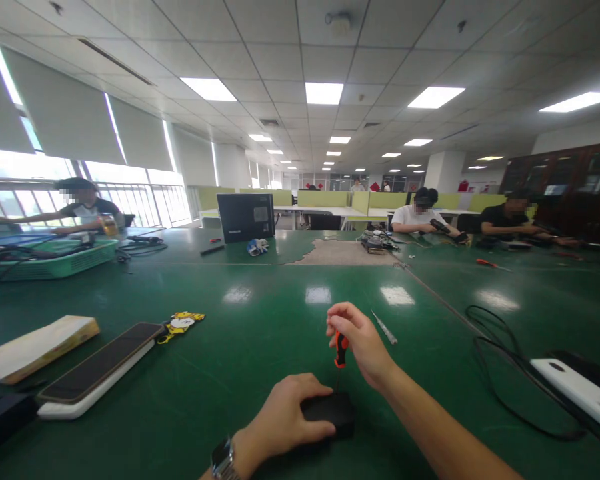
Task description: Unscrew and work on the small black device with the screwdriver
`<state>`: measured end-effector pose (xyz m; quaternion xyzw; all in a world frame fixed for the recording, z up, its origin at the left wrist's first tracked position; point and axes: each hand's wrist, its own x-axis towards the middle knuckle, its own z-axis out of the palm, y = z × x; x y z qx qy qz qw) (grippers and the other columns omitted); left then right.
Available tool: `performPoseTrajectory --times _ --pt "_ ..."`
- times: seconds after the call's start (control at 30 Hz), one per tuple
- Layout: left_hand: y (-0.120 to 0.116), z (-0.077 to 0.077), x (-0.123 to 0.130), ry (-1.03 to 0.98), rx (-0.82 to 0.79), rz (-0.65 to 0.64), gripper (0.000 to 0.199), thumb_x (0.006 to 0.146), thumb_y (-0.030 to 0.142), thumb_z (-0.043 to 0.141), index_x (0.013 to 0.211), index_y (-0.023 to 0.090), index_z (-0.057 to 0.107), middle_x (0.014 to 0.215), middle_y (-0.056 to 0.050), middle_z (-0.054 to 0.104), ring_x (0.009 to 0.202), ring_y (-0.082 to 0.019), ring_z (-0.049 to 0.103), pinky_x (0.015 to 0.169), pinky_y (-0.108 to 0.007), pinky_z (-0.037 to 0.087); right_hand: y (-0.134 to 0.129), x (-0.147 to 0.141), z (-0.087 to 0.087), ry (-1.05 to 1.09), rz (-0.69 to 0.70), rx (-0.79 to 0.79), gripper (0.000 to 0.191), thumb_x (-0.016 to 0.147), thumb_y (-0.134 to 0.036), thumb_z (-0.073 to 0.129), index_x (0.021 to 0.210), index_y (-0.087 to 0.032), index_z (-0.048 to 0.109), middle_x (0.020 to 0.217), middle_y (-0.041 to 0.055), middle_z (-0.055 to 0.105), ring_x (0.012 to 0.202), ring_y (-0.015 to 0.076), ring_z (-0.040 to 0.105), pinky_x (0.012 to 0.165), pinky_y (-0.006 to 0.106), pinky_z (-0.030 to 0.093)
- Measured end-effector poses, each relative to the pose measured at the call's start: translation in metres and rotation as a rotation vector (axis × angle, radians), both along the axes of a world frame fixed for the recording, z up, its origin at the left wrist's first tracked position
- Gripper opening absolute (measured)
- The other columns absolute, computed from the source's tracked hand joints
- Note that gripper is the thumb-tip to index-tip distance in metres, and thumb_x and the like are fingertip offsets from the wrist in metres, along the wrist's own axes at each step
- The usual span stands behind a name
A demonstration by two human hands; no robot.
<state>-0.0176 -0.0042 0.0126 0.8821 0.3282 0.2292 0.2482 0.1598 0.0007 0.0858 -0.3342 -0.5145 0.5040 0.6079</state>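
Observation:
A small black box [341, 415] lies on the green table close to me. My left hand [293, 410] grips it from the left side, thumb along the near edge and fingers over the far edge. In my right hand [357, 340] is an orange and black screwdriver [340, 350], held upright by the top of its handle. The thin shaft points down to the top of the box; whether its tip sits in a screw is too small to tell. Beyond my right hand lies a clear-handled slim screwdriver [385, 328].
To the left lie a phone [103, 360] on a white case, a tissue pack [40, 347] and a green basket [65, 260]. A white device [577, 393] and black cables [500, 373] are at right. A monitor [245, 217] stands farther back. Several people sit around the table.

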Motion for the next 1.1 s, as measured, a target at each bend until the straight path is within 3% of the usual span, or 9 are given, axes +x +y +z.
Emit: performPoseTrajectory --times 0.17,0.33,0.53,0.67,0.73,0.83,1.0,1.1 --pt "0.000 0.001 0.000 0.002 0.003 -0.005 0.043 0.072 0.046 0.076 0.109 0.025 0.068 0.093 -0.001 0.067 0.083 -0.019 0.061 0.075 -0.025 0.044 -0.001 0.000 0.000 0.067 0.111 -0.004 0.017 0.081 -0.035 0.056 0.086 -0.019 0.056 0.048 -0.0087 0.047 0.039 0.0083 0.044 0.047 0.023 0.041" --pt "0.000 0.003 0.000 0.010 0.001 -0.004 0.045 0.073 0.049 0.074 0.110 0.025 0.068 0.093 -0.002 0.067 0.084 -0.020 0.061 0.075 -0.025 0.045 -0.004 -0.001 0.004 0.001 0.027 0.016 0.024 0.074 -0.035 0.066 0.089 -0.018 0.058 0.066 -0.0039 0.058 0.056 0.0097 0.054 0.052 0.021 0.043" --pt "-0.001 0.004 0.000 0.025 0.000 0.000 0.046 0.073 0.051 0.072 0.110 0.024 0.068 0.094 -0.003 0.067 0.085 -0.020 0.062 0.077 -0.026 0.046 -0.005 0.000 0.003 -0.043 0.110 -0.009 0.023 0.079 -0.040 0.058 0.083 -0.018 0.057 0.053 -0.0038 0.056 0.045 0.0107 0.050 0.045 0.022 0.039" --pt "-0.001 0.003 0.000 0.016 -0.007 -0.005 0.046 0.073 0.050 0.073 0.111 0.024 0.068 0.094 -0.003 0.067 0.085 -0.020 0.062 0.077 -0.026 0.046 -0.005 0.001 0.005 -0.069 -0.030 0.077 0.019 0.072 -0.033 0.067 0.082 -0.018 0.060 0.071 -0.0007 0.062 0.061 0.0118 0.056 0.054 0.023 0.044" --pt "-0.001 0.003 0.000 0.015 -0.005 -0.003 0.045 0.073 0.048 0.074 0.110 0.024 0.068 0.093 -0.003 0.066 0.084 -0.020 0.061 0.077 -0.026 0.046 -0.004 0.002 0.005 -0.078 -0.042 0.090 0.017 0.073 -0.031 0.066 0.081 -0.018 0.060 0.066 -0.0024 0.059 0.058 0.0110 0.054 0.053 0.023 0.043" --pt "-0.002 0.005 0.000 0.018 -0.015 -0.002 0.041 0.071 0.039 0.076 0.110 0.025 0.068 0.094 -0.001 0.066 0.085 -0.019 0.061 0.079 -0.026 0.046 -0.004 0.004 0.006 -0.089 0.049 0.059 0.015 0.080 -0.033 0.056 0.077 -0.018 0.057 0.048 -0.0065 0.050 0.043 0.0095 0.045 0.050 0.024 0.041" --pt "-0.005 0.012 -0.004 0.031 -0.050 -0.069 0.051 0.068 0.023 0.074 0.117 0.029 0.063 0.102 0.000 0.065 0.092 -0.019 0.060 0.085 -0.025 0.046 -0.004 0.004 0.008 -0.094 -0.073 0.072 0.019 0.072 -0.032 0.065 0.084 -0.018 0.059 0.064 -0.0036 0.058 0.057 0.0106 0.054 0.052 0.022 0.041" --pt "-0.004 0.012 -0.010 0.043 -0.078 -0.090 0.060 0.066 0.023 0.076 0.123 0.029 0.059 0.110 0.000 0.064 0.098 -0.021 0.059 0.091 -0.028 0.044 -0.003 0.004 0.006 -0.049 -0.032 0.023 0.023 0.072 -0.034 0.066 0.086 -0.018 0.057 0.058 -0.0053 0.056 0.050 0.0102 0.052 0.049 0.022 0.040"
